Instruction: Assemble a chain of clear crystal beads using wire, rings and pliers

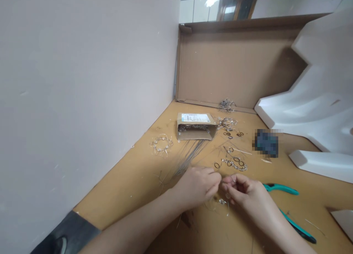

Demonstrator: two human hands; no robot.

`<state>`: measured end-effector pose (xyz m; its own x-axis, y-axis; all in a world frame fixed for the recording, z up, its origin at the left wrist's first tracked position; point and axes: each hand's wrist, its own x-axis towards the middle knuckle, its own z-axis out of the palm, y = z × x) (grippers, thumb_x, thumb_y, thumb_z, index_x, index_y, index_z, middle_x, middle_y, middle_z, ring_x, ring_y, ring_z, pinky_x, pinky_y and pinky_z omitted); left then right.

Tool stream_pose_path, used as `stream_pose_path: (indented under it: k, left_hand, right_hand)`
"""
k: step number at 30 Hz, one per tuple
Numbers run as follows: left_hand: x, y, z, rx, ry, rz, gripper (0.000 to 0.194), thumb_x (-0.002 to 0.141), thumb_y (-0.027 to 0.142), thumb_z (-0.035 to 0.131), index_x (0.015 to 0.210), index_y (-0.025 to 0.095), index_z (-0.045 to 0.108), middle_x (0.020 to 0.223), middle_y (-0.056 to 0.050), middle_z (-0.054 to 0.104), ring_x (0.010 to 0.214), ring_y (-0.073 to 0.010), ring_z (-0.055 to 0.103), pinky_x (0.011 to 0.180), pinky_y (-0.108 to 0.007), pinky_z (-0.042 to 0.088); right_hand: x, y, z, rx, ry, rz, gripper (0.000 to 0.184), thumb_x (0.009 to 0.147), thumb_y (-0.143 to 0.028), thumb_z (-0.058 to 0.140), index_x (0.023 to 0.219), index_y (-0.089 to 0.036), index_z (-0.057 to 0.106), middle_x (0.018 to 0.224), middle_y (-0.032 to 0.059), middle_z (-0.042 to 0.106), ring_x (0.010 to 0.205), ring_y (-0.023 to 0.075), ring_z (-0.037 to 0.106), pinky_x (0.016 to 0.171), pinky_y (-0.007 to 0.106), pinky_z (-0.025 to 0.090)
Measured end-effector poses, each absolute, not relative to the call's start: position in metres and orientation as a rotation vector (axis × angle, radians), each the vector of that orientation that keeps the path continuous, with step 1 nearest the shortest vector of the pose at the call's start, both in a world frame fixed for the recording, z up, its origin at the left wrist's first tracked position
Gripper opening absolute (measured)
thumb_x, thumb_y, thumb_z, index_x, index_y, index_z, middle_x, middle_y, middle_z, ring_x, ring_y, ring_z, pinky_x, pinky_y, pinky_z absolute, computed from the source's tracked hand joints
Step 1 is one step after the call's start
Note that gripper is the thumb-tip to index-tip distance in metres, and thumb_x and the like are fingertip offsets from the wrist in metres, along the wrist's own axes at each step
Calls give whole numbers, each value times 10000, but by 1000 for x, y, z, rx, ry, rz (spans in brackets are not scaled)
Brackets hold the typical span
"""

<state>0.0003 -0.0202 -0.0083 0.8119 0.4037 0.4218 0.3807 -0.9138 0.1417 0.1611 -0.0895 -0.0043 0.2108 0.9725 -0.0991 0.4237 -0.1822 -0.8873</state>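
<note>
My left hand [200,183] is closed, its thumb and fingertips pinched around a thin wire. Against it, fingertip to fingertip, my right hand [244,190] pinches the same wire piece, whose grip point is mostly covered by fingers. Below the hands hangs a strand with a clear bead [222,201] and loose wire ends. Just past my fingers lies a chain of clear beads [242,168] among dark rings [217,165]. A ring of beads with wire tails [161,144] rests to the left. Teal-handled pliers [284,188] lie partly behind my right forearm.
A small open cardboard box [196,134] holds more beaded pieces. Straight wires [190,158] fan out before it, and tangled wire piles [227,105] sit behind. A big cardboard panel [237,63], white foam [325,77] and a wall [91,81] border the table. A pixelated dark object [266,143] lies right.
</note>
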Motion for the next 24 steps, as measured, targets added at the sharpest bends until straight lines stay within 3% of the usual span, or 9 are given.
stream_pose_path:
  k: [13, 24]
  left_hand:
    - [-1, -21, -4, 3017, 638, 694, 201, 889, 237, 386, 764, 186, 534, 719, 16, 520, 649, -107, 475, 543, -237, 308]
    - [-1, -20, -5, 3012, 581, 639, 226, 895, 223, 369, 778, 181, 558, 699, 13, 509, 614, -104, 452, 515, -232, 282]
  right_hand:
    - [164, -86, -3, -1615, -1290, 1106, 273, 663, -362, 597, 871, -197, 532, 601, -63, 512, 448, 102, 487, 486, 260, 373]
    - [165, -90, 3, -1568, -1390, 1181, 210, 703, -316, 578, 872, -200, 534, 592, -74, 471, 461, 93, 450, 490, 251, 375]
